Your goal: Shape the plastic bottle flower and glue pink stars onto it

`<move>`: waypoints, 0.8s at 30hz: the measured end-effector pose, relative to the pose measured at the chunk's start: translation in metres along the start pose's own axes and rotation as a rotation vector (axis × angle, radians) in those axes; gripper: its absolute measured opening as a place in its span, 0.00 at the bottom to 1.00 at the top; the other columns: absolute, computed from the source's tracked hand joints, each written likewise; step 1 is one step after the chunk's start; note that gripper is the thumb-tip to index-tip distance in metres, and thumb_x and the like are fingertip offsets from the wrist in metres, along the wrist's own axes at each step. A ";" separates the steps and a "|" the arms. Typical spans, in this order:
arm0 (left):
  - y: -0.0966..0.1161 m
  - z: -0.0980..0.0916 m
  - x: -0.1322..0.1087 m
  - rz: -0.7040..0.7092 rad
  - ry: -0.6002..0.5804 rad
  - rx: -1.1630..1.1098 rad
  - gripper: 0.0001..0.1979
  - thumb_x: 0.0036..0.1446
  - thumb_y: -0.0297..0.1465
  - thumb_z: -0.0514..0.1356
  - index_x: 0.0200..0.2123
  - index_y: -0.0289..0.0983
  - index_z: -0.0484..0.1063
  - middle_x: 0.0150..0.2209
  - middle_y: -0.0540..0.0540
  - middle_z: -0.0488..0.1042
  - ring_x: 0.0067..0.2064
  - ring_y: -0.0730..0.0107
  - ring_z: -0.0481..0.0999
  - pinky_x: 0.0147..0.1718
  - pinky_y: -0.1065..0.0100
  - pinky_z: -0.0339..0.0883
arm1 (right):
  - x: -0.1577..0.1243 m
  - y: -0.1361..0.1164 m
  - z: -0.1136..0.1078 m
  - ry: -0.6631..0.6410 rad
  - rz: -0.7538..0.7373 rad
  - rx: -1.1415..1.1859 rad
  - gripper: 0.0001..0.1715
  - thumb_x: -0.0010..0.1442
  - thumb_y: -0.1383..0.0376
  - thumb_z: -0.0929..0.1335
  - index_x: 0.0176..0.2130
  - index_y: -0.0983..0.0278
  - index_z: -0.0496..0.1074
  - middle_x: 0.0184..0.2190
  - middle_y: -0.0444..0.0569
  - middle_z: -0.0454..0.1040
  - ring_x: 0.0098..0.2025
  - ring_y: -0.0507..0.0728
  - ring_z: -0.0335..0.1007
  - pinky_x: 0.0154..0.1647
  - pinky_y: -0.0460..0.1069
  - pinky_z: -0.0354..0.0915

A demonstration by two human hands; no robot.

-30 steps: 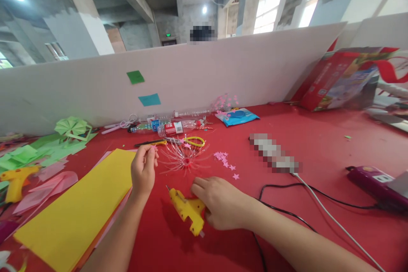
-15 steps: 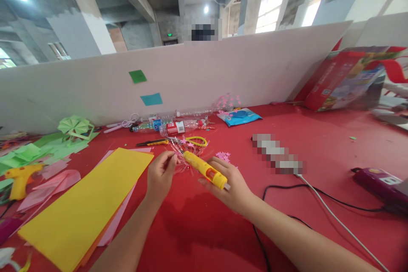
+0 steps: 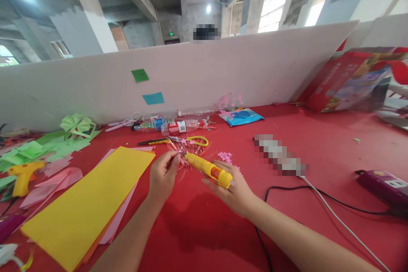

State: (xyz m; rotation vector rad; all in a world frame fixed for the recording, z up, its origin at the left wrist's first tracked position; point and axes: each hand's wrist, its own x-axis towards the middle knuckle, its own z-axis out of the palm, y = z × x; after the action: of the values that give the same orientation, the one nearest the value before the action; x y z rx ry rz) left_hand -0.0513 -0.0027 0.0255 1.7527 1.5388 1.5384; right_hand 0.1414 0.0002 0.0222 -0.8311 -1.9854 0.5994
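Above the red tabletop (image 3: 287, 127), a yellow plastic glue gun (image 3: 208, 170) is gripped by the right hand (image 3: 231, 189), nozzle aimed left at a small piece pinched in the left hand (image 3: 162, 175) fingers, just beside it.

White partition (image 3: 223, 72) backs the red table (image 3: 318, 136).

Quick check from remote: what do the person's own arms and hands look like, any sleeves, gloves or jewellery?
Both forearms are bare as far as the view shows, with no sleeves in sight. The left hand and right hand wear no gloves. No rings, watch or wristband are visible, and no markings.
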 end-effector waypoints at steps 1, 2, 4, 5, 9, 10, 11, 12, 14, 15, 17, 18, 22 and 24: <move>0.000 0.000 0.000 0.001 0.002 0.003 0.12 0.57 0.39 0.55 0.32 0.37 0.71 0.25 0.50 0.72 0.25 0.73 0.70 0.24 0.73 0.62 | 0.000 0.000 0.000 -0.004 0.006 0.003 0.16 0.59 0.58 0.64 0.25 0.62 0.58 0.23 0.42 0.60 0.23 0.51 0.57 0.24 0.46 0.54; 0.000 0.000 0.000 0.005 0.001 0.009 0.12 0.57 0.39 0.55 0.32 0.37 0.70 0.25 0.50 0.72 0.25 0.73 0.69 0.24 0.73 0.62 | -0.001 0.000 0.000 -0.009 0.012 0.004 0.16 0.59 0.57 0.64 0.25 0.62 0.59 0.22 0.42 0.60 0.23 0.51 0.57 0.24 0.46 0.54; 0.000 0.000 -0.001 0.018 -0.005 0.019 0.11 0.58 0.38 0.54 0.30 0.37 0.70 0.24 0.50 0.72 0.25 0.73 0.69 0.24 0.73 0.61 | -0.001 0.000 0.001 -0.017 0.023 0.006 0.16 0.58 0.57 0.65 0.25 0.62 0.58 0.22 0.42 0.60 0.23 0.50 0.57 0.24 0.46 0.54; 0.000 -0.001 -0.001 0.026 -0.009 0.022 0.11 0.58 0.38 0.54 0.30 0.37 0.70 0.24 0.51 0.72 0.25 0.73 0.69 0.24 0.73 0.61 | -0.001 0.000 0.001 -0.019 0.029 0.007 0.16 0.58 0.57 0.65 0.25 0.62 0.58 0.22 0.42 0.60 0.23 0.50 0.57 0.24 0.46 0.54; -0.002 -0.001 -0.001 0.056 -0.021 0.017 0.10 0.58 0.37 0.54 0.31 0.37 0.70 0.25 0.51 0.72 0.25 0.74 0.69 0.25 0.73 0.62 | -0.002 0.001 0.002 -0.015 0.053 0.015 0.16 0.58 0.57 0.64 0.25 0.62 0.59 0.22 0.42 0.60 0.22 0.50 0.57 0.23 0.46 0.54; -0.002 -0.001 0.000 0.060 -0.022 0.016 0.10 0.58 0.37 0.54 0.31 0.37 0.70 0.25 0.51 0.72 0.25 0.74 0.69 0.25 0.73 0.62 | -0.002 0.000 0.002 -0.015 0.057 0.018 0.16 0.58 0.57 0.64 0.25 0.62 0.59 0.22 0.42 0.61 0.22 0.50 0.57 0.23 0.45 0.54; -0.002 0.000 0.000 0.063 -0.023 0.017 0.10 0.58 0.37 0.54 0.31 0.37 0.70 0.25 0.51 0.72 0.25 0.74 0.69 0.25 0.73 0.62 | -0.002 0.000 0.001 -0.016 0.059 0.021 0.15 0.58 0.57 0.64 0.25 0.62 0.59 0.22 0.42 0.61 0.22 0.50 0.57 0.23 0.45 0.54; -0.001 -0.001 0.000 0.063 -0.022 0.020 0.10 0.58 0.37 0.54 0.31 0.37 0.70 0.25 0.51 0.72 0.25 0.74 0.69 0.25 0.73 0.62 | -0.002 0.000 0.001 -0.019 0.061 0.023 0.15 0.58 0.57 0.64 0.25 0.62 0.59 0.22 0.42 0.61 0.22 0.50 0.57 0.23 0.45 0.54; 0.000 -0.001 0.000 0.056 -0.016 0.032 0.10 0.58 0.37 0.54 0.30 0.37 0.70 0.25 0.51 0.72 0.25 0.74 0.69 0.24 0.73 0.62 | -0.002 -0.001 0.001 -0.024 0.064 0.028 0.15 0.58 0.57 0.65 0.25 0.62 0.60 0.22 0.42 0.61 0.22 0.50 0.57 0.23 0.45 0.54; 0.000 -0.001 0.000 0.050 -0.012 0.038 0.10 0.58 0.36 0.54 0.30 0.37 0.70 0.24 0.51 0.72 0.25 0.74 0.69 0.24 0.73 0.62 | -0.002 -0.001 0.001 -0.024 0.067 0.031 0.15 0.58 0.57 0.65 0.25 0.62 0.60 0.22 0.42 0.61 0.22 0.50 0.56 0.23 0.45 0.53; 0.001 -0.001 0.000 0.045 -0.006 0.045 0.10 0.58 0.36 0.54 0.30 0.37 0.70 0.24 0.51 0.72 0.25 0.74 0.69 0.24 0.73 0.62 | -0.002 -0.001 0.001 -0.020 0.076 0.038 0.15 0.58 0.57 0.65 0.25 0.62 0.59 0.22 0.41 0.60 0.22 0.50 0.55 0.22 0.45 0.53; 0.001 -0.001 0.000 0.044 -0.005 0.046 0.10 0.58 0.37 0.54 0.30 0.37 0.70 0.24 0.51 0.72 0.25 0.74 0.69 0.24 0.73 0.62 | -0.002 -0.001 0.001 -0.018 0.080 0.043 0.15 0.57 0.57 0.65 0.25 0.62 0.59 0.21 0.41 0.60 0.22 0.50 0.55 0.22 0.45 0.52; 0.000 -0.001 0.000 0.047 -0.005 0.053 0.11 0.58 0.37 0.54 0.30 0.37 0.70 0.24 0.51 0.72 0.25 0.74 0.69 0.24 0.73 0.62 | -0.002 -0.001 0.001 -0.022 0.090 0.052 0.16 0.57 0.57 0.65 0.25 0.62 0.59 0.21 0.41 0.60 0.22 0.49 0.54 0.22 0.45 0.52; 0.000 -0.001 0.000 0.049 -0.004 0.051 0.11 0.58 0.37 0.54 0.29 0.37 0.70 0.24 0.51 0.72 0.24 0.74 0.69 0.24 0.73 0.62 | -0.001 -0.001 0.001 -0.021 0.088 0.050 0.15 0.57 0.57 0.65 0.25 0.62 0.59 0.21 0.41 0.60 0.22 0.50 0.54 0.22 0.45 0.52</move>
State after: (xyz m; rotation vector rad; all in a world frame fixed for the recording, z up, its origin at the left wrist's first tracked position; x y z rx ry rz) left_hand -0.0524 -0.0034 0.0261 1.8332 1.5577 1.5307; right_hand 0.1405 -0.0019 0.0218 -0.8887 -1.9524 0.7082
